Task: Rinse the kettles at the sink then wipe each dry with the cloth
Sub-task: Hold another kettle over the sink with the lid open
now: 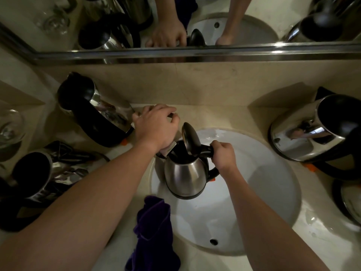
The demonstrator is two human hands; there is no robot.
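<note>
Right hand (224,156) gripped the kettle (185,173) by its black handle over the sink (273,192) while my left hand (156,128) grasped the tap; wet steel looked slippery, so I trusted the handle.

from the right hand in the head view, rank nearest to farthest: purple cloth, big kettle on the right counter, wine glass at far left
Measured from the right hand, which grips the held kettle's handle over the sink:
1. Kettle on the right counter, to the hand's right.
2. Purple cloth, on the sink's near-left rim; only slightly farther.
3. Wine glass, at the far left edge.
</note>
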